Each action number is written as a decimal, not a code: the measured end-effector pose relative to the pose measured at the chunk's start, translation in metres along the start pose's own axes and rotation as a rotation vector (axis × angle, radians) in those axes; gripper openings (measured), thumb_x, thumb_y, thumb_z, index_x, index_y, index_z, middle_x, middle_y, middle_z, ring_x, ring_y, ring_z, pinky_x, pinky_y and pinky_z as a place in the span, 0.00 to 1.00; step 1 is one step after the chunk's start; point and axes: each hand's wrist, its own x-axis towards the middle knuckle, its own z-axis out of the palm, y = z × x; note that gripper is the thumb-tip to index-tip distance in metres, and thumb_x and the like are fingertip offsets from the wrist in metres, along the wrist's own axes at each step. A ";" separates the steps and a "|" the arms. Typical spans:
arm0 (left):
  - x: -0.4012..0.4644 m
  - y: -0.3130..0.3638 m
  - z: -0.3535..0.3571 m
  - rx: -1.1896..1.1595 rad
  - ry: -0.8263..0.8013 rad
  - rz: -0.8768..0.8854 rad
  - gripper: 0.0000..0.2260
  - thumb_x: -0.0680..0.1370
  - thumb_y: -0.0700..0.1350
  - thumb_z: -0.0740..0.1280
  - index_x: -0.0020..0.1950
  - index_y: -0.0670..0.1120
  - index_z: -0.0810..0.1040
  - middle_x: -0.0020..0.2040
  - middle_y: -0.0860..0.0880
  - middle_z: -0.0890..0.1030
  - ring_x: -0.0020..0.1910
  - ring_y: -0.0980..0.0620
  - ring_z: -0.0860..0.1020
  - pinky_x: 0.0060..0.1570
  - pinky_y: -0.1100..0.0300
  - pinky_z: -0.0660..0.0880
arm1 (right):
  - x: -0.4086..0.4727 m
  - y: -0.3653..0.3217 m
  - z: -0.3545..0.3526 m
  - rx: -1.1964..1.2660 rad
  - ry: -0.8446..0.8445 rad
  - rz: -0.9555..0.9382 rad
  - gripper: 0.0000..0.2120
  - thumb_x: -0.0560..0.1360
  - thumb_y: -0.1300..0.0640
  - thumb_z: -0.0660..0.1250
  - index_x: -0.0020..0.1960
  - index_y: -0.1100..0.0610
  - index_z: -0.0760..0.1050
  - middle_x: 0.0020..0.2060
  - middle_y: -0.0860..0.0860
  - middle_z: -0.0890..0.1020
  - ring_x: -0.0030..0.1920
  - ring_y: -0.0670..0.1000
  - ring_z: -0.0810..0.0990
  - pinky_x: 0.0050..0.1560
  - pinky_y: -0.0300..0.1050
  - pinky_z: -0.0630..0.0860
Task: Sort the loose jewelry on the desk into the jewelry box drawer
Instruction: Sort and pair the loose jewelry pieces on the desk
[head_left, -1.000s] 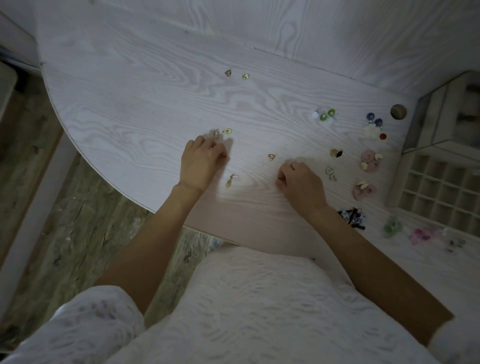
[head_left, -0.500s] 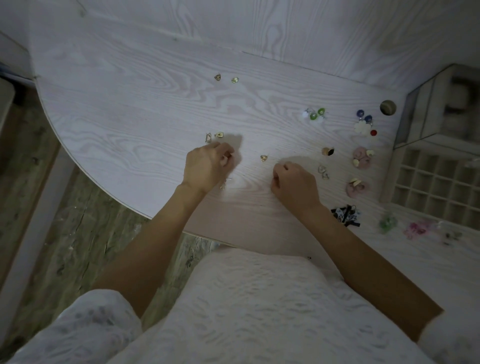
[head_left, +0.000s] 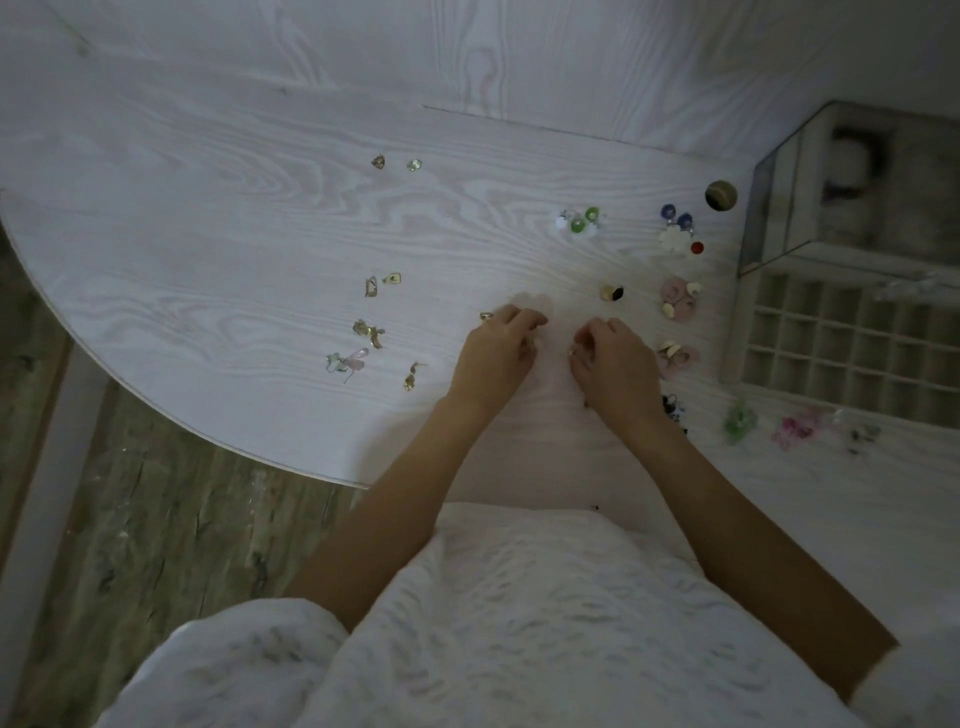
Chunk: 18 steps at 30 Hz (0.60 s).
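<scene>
Loose jewelry lies scattered over the white desk (head_left: 234, 208). My left hand (head_left: 496, 356) rests at the middle with its fingers curled, and nothing shows in it. A small gold piece (head_left: 485, 316) lies by its knuckles. My right hand (head_left: 615, 366) is curled close beside it, with a small shiny earring (head_left: 572, 354) glinting at its fingertips. The open drawer (head_left: 841, 358), a grid of small compartments, lies at the right. The jewelry box (head_left: 852, 182) stands behind the drawer.
Gold pieces (head_left: 371, 287) and a pink-green earring (head_left: 345, 362) lie left of the hands. A gold-black stud (head_left: 612, 293), pink round earrings (head_left: 680, 301) and bead clusters (head_left: 579, 222) lie to the right. The desk's curved edge (head_left: 218, 439) drops to the floor.
My left hand has moved right from the gold pieces to the middle and curled. My right hand has shifted over the spot where a silver earring lay. The view has shifted.
</scene>
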 end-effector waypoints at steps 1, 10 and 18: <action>-0.001 -0.002 0.000 -0.001 0.001 -0.010 0.11 0.71 0.37 0.70 0.53 0.42 0.79 0.47 0.44 0.80 0.41 0.48 0.79 0.41 0.55 0.77 | -0.001 0.001 -0.001 0.012 -0.001 0.006 0.06 0.73 0.62 0.65 0.49 0.63 0.75 0.44 0.58 0.77 0.42 0.55 0.75 0.38 0.42 0.64; -0.004 0.011 0.008 -0.005 0.010 -0.101 0.05 0.73 0.37 0.68 0.47 0.41 0.80 0.43 0.43 0.81 0.42 0.46 0.79 0.44 0.54 0.76 | 0.007 -0.010 0.006 0.141 -0.024 0.040 0.06 0.73 0.64 0.66 0.49 0.62 0.77 0.44 0.58 0.79 0.43 0.55 0.78 0.47 0.52 0.76; -0.008 0.018 0.004 -0.169 -0.024 -0.179 0.08 0.74 0.38 0.67 0.52 0.43 0.81 0.47 0.47 0.84 0.45 0.50 0.81 0.49 0.53 0.78 | 0.005 -0.009 -0.003 0.083 -0.077 0.008 0.06 0.74 0.63 0.64 0.50 0.63 0.76 0.45 0.59 0.78 0.44 0.57 0.77 0.45 0.51 0.74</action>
